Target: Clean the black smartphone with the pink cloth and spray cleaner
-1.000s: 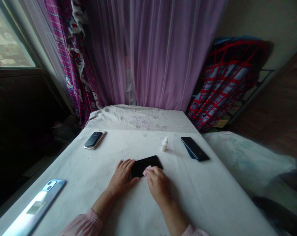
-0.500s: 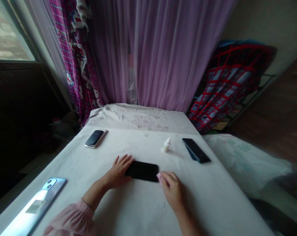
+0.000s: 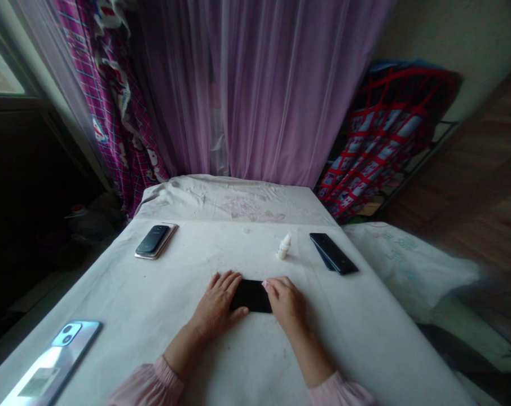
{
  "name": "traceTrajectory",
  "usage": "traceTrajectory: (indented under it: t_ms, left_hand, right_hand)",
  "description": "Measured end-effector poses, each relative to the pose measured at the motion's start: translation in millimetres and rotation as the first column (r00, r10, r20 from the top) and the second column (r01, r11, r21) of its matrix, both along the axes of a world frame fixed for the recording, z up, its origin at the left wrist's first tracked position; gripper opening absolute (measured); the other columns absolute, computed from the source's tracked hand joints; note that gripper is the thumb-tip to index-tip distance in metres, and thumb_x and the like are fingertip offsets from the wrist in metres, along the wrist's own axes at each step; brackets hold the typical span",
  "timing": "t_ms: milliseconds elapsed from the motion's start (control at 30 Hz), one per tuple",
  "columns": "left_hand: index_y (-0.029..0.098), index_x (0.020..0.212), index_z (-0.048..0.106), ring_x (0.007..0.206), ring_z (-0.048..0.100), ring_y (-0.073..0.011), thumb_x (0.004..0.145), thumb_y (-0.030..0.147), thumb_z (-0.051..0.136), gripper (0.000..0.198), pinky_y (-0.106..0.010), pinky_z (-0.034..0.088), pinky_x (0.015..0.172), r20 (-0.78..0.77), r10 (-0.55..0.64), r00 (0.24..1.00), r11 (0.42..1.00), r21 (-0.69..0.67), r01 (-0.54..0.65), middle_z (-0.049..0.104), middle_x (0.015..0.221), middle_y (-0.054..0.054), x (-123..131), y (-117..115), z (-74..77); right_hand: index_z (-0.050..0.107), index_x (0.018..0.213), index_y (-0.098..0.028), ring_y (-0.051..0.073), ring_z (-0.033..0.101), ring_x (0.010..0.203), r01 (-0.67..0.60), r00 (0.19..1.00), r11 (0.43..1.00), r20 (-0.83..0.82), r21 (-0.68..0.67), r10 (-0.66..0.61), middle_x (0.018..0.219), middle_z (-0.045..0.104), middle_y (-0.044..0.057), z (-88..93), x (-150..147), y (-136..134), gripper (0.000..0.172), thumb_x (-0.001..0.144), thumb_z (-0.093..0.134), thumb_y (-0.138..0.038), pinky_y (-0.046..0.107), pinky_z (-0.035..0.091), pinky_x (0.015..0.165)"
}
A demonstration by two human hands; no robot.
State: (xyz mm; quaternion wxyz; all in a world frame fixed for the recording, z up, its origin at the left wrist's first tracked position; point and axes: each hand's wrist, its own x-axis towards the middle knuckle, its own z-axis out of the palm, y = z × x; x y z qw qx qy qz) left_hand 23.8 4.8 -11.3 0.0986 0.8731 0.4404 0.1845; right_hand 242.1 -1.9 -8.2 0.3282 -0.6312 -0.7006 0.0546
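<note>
A smartphone point(image 3: 252, 297) with a dark screen lies flat and crosswise on the white cloth in the head view. My left hand point(image 3: 217, 300) spans its left end, thumb at the near edge and fingers at the far edge, gripping it against the table. Over the phone's right end, my right hand point(image 3: 287, 301) is closed, pinching a small pink cloth point(image 3: 265, 286) against the screen. Most of that cloth is hidden in the fingers. A small white dropper bottle point(image 3: 283, 247) stands upright beyond my right hand.
Two stacked phones point(image 3: 153, 241) lie at the back left, and two more dark phones point(image 3: 334, 254) overlap at the right. A large silvery-blue phone point(image 3: 54, 363) lies camera side up at the near left. Purple curtains point(image 3: 276, 90) hang behind the table.
My right hand has moved from the phone's right edge onto its screen with the pink cloth. My left hand now covers more of the left end. The view has shifted slightly.
</note>
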Motion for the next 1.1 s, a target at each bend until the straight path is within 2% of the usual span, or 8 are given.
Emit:
traceTrajectory:
  t_ms: [100,300,367,533,700,800,1000,1100]
  left_hand:
    - [0.016,0.145,0.04,0.136,0.04,-0.0339,0.09,0.063,0.048,0.073,-0.058,0.025,0.114,0.0,0.009,1.0,1.0,-0.013,-0.009,0.051,0.142,-0.016,1,0,0.9]
    - [0.019,0.146,0.038,0.136,0.04,-0.0331,0.089,0.061,0.051,0.072,-0.057,0.023,0.115,0.028,0.0,1.0,1.0,0.003,0.0,0.051,0.143,-0.016,2,0,-2.4]
    - [0.019,0.146,0.038,0.137,0.04,-0.033,0.089,0.06,0.052,0.072,-0.057,0.024,0.115,0.032,-0.005,0.999,1.0,0.001,0.005,0.05,0.143,-0.016,1,0,-2.7]
    - [0.019,0.145,0.038,0.137,0.04,-0.0326,0.089,0.059,0.053,0.07,-0.055,0.026,0.115,0.029,-0.013,1.0,1.0,-0.005,0.013,0.051,0.143,-0.015,1,1,-1.5]
    - [0.017,0.143,0.041,0.136,0.041,-0.0331,0.088,0.06,0.054,0.071,-0.056,0.027,0.114,0.022,0.005,1.0,1.0,-0.005,-0.005,0.052,0.142,-0.016,3,0,-0.9]
    - [0.016,0.143,0.041,0.136,0.041,-0.033,0.088,0.059,0.055,0.071,-0.056,0.027,0.114,0.021,0.013,1.0,1.0,-0.012,-0.013,0.052,0.142,-0.016,4,0,-0.8]
    - [0.015,0.142,0.041,0.136,0.041,-0.0329,0.088,0.058,0.055,0.071,-0.056,0.026,0.115,0.021,0.004,1.0,1.0,-0.012,-0.004,0.051,0.143,-0.017,3,1,-1.6]
    - [0.015,0.142,0.04,0.136,0.04,-0.0329,0.088,0.056,0.055,0.069,-0.056,0.026,0.115,0.036,-0.005,0.999,1.0,0.001,0.005,0.051,0.143,-0.017,3,1,-2.3]
  right_hand:
    - [0.074,0.091,-0.022,0.016,0.068,0.082,0.001,1.0,1.0,-0.017,-0.008,-0.001,0.09,0.071,0.005,-0.5,0,0,0.024,0.09,0.05,-0.023,0.023,0.05,0.073]
    - [0.073,0.093,-0.024,0.015,0.069,0.085,-0.071,0.995,0.996,-0.071,0.052,0.075,0.092,0.071,0.006,-5.0,4,-44,0.026,0.092,0.047,-0.022,0.023,0.053,0.077]
    - [0.073,0.093,-0.024,0.016,0.069,0.085,-0.075,0.995,0.996,-0.068,0.046,0.078,0.092,0.071,0.006,-4.6,3,-50,0.027,0.093,0.046,-0.022,0.023,0.053,0.077]
    - [0.074,0.092,-0.024,0.017,0.068,0.086,-0.024,0.999,1.0,-0.031,0.017,0.024,0.093,0.071,0.007,-1.6,-1,-24,0.029,0.093,0.045,-0.024,0.024,0.052,0.077]
    - [0.075,0.09,-0.021,0.017,0.067,0.078,0.045,0.999,0.999,-0.004,0.004,-0.045,0.09,0.071,0.007,-2.8,-4,1,0.028,0.093,0.047,-0.026,0.024,0.05,0.071]
    - [0.074,0.093,-0.021,0.017,0.068,0.08,0.036,0.999,0.999,-0.009,0.0,-0.036,0.091,0.071,0.007,-3.4,-3,-3,0.029,0.093,0.046,-0.027,0.024,0.05,0.072]
    - [0.072,0.095,-0.023,0.017,0.069,0.082,-0.011,0.999,0.999,-0.047,-0.044,0.009,0.092,0.073,0.006,-0.4,0,-37,0.031,0.095,0.043,-0.029,0.024,0.05,0.073]
    - [0.072,0.094,-0.023,0.017,0.069,0.083,-0.002,0.999,0.998,-0.054,-0.058,-0.001,0.092,0.074,0.006,1.2,-1,-40,0.031,0.096,0.042,-0.03,0.025,0.049,0.074]
